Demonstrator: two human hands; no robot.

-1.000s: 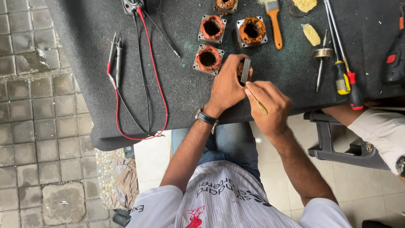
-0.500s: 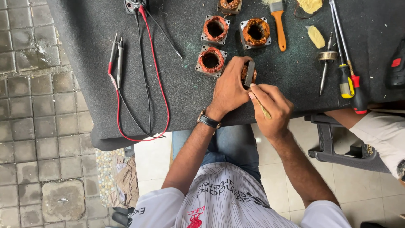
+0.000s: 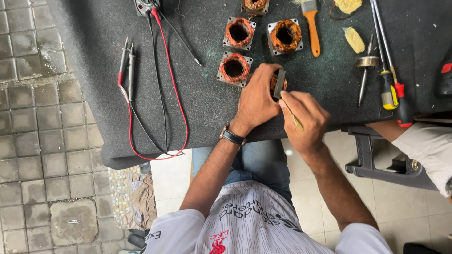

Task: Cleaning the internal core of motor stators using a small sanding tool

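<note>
My left hand (image 3: 256,101) grips a square motor stator (image 3: 278,82) with copper windings, tipped on its side on the dark felt-covered table (image 3: 197,103). My right hand (image 3: 303,115) holds a thin wooden stick (image 3: 295,121) and presses its fingertips against the stator's metal edge. A dark watch (image 3: 232,137) sits on my left wrist. Most of the held stator is hidden behind my fingers.
Three more stators (image 3: 234,69) (image 3: 239,33) (image 3: 284,35) lie beyond my hands, a fourth at the top edge. Red and black meter leads (image 3: 129,75) trail left. A paintbrush (image 3: 310,26), screwdrivers (image 3: 389,87) and yellow pieces lie right. Another person's sleeve (image 3: 428,148) is at right.
The view has shifted slightly; my hands stay on the stator, with the right hand's fingers working a little closer to its edge.
</note>
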